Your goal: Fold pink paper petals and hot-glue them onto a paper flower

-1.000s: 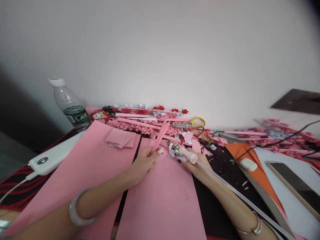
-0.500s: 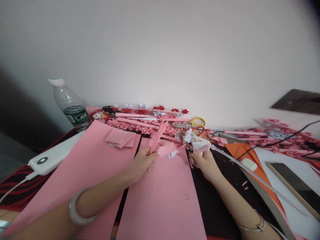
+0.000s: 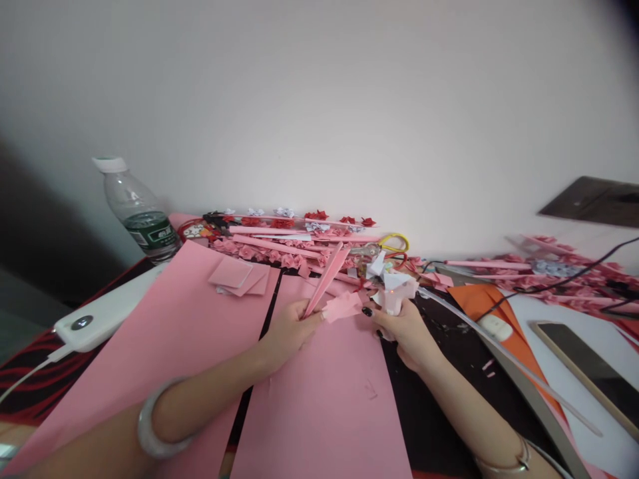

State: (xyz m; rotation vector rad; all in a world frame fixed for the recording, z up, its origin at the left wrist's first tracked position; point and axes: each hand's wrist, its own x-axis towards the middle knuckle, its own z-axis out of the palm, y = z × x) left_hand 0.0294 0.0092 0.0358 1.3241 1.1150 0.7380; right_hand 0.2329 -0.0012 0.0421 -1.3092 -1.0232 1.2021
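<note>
My left hand [image 3: 292,332] is closed on a narrow folded pink paper strip [image 3: 327,279] that slants up and away. A small pink paper piece with uneven edges [image 3: 344,306] sticks out to the right from the same fingers. My right hand [image 3: 407,332] grips a pale glue gun [image 3: 392,299] with a small orange light on it, partly hidden by my fingers and white paper scraps. From its back a long clear glue stick [image 3: 509,356] runs down to the right. Beneath my hands lies a large pink sheet [image 3: 324,412].
Another pink sheet [image 3: 164,352] carries small pink paper squares [image 3: 234,276]. Paper flower stems [image 3: 279,246] and yellow-and-red-handled scissors [image 3: 394,241] lie along the wall. A water bottle [image 3: 144,219] and white power bank [image 3: 100,319] stand left; a phone [image 3: 589,372] and earphone case [image 3: 495,328] lie right.
My right hand has lifted the glue gun slightly, and its orange light now shows. My left hand has shifted a little right with the pink strip and paper piece.
</note>
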